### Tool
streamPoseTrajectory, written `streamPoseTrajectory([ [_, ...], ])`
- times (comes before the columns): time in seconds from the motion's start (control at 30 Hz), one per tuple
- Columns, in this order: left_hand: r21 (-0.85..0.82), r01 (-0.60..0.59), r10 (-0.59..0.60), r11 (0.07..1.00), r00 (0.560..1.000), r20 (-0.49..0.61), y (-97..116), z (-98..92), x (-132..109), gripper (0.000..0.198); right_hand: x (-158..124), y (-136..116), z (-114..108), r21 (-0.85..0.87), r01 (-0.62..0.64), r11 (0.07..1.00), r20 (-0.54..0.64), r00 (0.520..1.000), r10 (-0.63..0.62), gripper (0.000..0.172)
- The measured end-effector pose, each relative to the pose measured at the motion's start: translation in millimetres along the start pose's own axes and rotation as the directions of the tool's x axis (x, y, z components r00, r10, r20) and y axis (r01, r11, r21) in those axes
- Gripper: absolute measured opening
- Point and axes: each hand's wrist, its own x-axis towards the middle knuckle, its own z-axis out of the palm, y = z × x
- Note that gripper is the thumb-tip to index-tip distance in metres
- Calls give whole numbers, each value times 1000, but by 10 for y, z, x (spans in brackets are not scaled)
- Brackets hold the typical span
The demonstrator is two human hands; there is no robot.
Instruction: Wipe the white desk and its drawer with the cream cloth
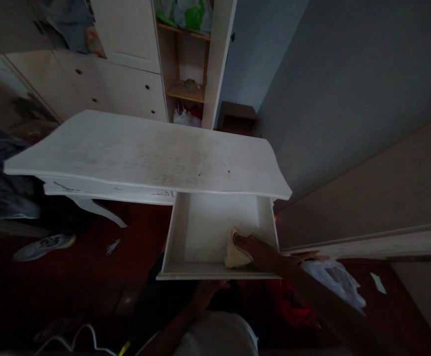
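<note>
A white table [119, 148] with dark smudges on its top has one drawer [208, 222] pulled out toward me. Inside the drawer's front right part, my right hand [256, 249] presses on a beige cloth [235, 252], with its fingers over the cloth. Below the drawer's front edge is my left hand [210, 290], dim and partly hidden under the drawer front; whether its fingers hold anything cannot be made out.
Behind the table stands a white cabinet [126, 89] with open shelves. A grey wall rises at the right. On the red floor lie a shoe [44, 247], a plastic bag [336, 282] and red fabric [293, 306]. Clothes [3, 173] are heaped at the left.
</note>
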Motion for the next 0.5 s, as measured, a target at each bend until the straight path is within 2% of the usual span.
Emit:
streamPoseTrajectory([
  [0.17,42,25,-26,999,999,26,16,-29,-3,63,22,94,-61,-125,-35,991,-4,999,35,72],
  [0.27,66,32,-34,997,999,30,-22,-58,10,62,75,156,-141,-138,-134,981,-51,990,128,77],
  [0.33,62,25,-26,998,999,21,-64,-72,17,60,124,195,-170,-98,-228,969,-132,968,214,79],
  [0.4,42,17,-18,999,1000,12,-103,-79,18,57,183,231,-178,-26,-339,940,-239,916,323,77],
  [0.5,11,21,-21,1000,1000,15,-143,-78,13,54,305,277,-182,84,-508,857,-363,786,501,70],
])
